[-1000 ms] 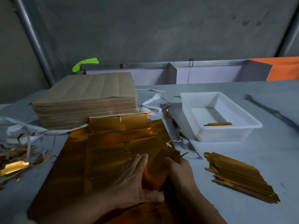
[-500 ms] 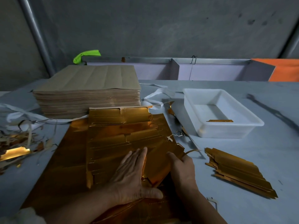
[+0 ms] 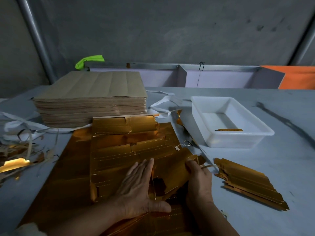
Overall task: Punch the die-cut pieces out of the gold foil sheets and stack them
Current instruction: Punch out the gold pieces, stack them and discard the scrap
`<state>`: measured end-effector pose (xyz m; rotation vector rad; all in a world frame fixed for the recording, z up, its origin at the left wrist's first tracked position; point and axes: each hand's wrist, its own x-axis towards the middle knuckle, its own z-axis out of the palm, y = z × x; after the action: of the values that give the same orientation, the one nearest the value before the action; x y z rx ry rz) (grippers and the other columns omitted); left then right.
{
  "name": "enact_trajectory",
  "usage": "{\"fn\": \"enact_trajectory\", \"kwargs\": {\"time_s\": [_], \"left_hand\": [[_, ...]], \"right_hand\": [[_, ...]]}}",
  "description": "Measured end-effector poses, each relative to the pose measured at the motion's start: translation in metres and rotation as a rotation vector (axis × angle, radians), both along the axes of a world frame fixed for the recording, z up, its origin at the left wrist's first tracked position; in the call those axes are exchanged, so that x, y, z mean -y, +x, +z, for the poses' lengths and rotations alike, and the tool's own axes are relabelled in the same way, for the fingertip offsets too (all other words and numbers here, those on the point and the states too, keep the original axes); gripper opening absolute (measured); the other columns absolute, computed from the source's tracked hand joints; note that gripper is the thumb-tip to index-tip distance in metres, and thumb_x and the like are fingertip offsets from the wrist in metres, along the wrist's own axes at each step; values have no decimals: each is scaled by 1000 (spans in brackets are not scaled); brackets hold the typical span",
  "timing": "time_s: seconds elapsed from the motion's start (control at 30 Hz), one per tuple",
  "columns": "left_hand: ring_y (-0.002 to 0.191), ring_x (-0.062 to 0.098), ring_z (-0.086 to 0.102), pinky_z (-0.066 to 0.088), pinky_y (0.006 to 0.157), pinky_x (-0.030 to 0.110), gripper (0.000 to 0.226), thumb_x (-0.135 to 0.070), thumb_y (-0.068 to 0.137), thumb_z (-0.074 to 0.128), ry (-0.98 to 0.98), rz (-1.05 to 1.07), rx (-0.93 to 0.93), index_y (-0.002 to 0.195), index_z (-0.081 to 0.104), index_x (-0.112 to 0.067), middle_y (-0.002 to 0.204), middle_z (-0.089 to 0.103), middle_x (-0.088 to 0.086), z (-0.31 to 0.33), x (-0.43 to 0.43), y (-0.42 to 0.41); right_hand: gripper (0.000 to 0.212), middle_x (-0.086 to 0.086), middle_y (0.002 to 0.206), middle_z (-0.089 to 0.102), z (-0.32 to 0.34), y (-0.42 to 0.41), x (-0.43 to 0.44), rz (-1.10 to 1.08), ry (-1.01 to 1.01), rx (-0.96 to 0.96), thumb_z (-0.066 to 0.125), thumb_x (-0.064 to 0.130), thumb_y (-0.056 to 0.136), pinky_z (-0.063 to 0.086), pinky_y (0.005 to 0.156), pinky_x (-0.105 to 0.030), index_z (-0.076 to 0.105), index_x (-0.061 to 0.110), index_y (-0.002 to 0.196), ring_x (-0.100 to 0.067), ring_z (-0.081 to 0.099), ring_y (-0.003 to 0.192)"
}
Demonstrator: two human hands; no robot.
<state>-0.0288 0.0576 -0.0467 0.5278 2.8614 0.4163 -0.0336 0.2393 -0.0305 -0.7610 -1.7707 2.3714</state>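
The left grip [image 3: 138, 189] is laid flat, fingers straight, on the gold foil sheet [image 3: 119, 150] at 6 o'clock on the counter [image 3: 281, 159]. The right grip [image 3: 198, 178] is curled round the raised right edge of a die-cut piece [image 3: 173, 172]. The stack of punched pieces [image 3: 248, 183] is found at 4 o'clock, with a band of counter between it and the white tray [image 3: 201, 108] at 2 o'clock.
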Motion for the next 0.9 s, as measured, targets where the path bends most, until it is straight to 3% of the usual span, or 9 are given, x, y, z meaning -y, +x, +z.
{"fn": "enact_trajectory", "kwargs": {"time_s": [0.17,0.3,0.4,0.47,0.57,0.63,0.73,0.83,0.9], "left_hand": [[123,-3,-42,-23,105,23,139,-105,44,36,-11,0,10,128,-50,-35,142,-40,-17,1,0,1],[124,-2,-39,-21,106,24,135,-106,43,35,-16,2,30,120,-52,-38,138,-42,-19,3,0,1],[128,0,-36,-19,108,26,139,-106,42,34,-28,17,32,134,-44,-36,145,-41,-14,1,0,0],[134,4,-31,-14,112,30,143,-107,40,32,5,23,41,146,-32,-36,155,-32,-10,2,1,0],[147,12,-11,4,118,43,143,-109,33,27,194,56,129,152,-16,-41,162,-14,-13,16,0,3],[139,12,24,32,110,40,143,-109,29,27,425,138,226,153,10,-40,154,15,-16,32,2,3],[112,-2,46,40,81,19,102,-103,41,37,617,208,210,124,48,-46,127,41,-22,55,0,-3],[107,2,55,45,80,19,42,-63,81,63,652,198,183,115,57,-38,117,55,-14,72,-9,-14],[101,4,60,46,77,21,28,-37,89,66,663,201,259,115,59,-30,110,64,-8,77,-19,-18]], "right_hand": [[37,-16,105,70,1,0,-7,-24,-148,12,63,40,91,56,84,-52,58,15,117,-36,68,95],[19,-21,114,66,-1,1,-13,-72,-284,8,59,34,95,49,96,-56,61,17,102,-41,62,108],[16,-12,109,65,2,2,-14,-61,-308,-1,59,33,94,48,93,-51,61,17,98,-34,61,107],[28,-11,113,64,3,1,-11,-55,-256,2,61,35,93,50,94,-54,57,15,112,-34,61,107],[34,-7,109,63,6,2,-7,-17,-129,-17,60,39,94,51,89,-54,50,19,120,-32,62,101],[21,-5,103,63,8,4,-6,13,-102,-35,60,38,94,52,89,-55,53,22,106,-30,62,96],[12,-6,89,70,9,5,-4,24,-77,-57,61,34,95,57,80,-50,55,24,91,-28,67,86],[11,-1,72,75,9,6,-3,27,-45,-81,61,28,96,60,71,-47,62,19,90,-24,72,72],[11,1,72,75,9,6,-3,34,-41,-68,63,28,95,60,69,-46,63,17,93,-25,73,73]]}}
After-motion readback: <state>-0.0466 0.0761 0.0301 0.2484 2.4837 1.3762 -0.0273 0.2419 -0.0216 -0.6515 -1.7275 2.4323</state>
